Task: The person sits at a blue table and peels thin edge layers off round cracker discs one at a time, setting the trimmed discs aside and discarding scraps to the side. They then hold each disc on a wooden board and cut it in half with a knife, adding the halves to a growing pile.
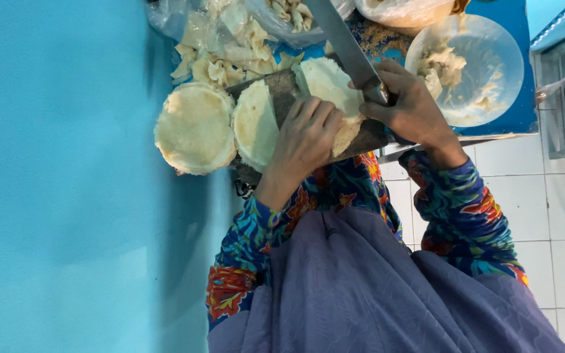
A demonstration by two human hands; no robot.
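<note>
Where dough scraps lie, clear bowl [492,52]

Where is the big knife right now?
In the head view, the knife is top centre, gripped by the right hand, its blade over the dough rounds on the cutting board.

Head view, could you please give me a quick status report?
Left hand pressing dough stack. Right hand gripping knife. Cut rounds beside board.

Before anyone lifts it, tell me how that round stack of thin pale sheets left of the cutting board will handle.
The stack of sheets probably flops: the sheets look thin and soft. It likely sheds layers if pushed, since its edges look loose. It seems light and tearable, like the cut scraps behind it.
</note>
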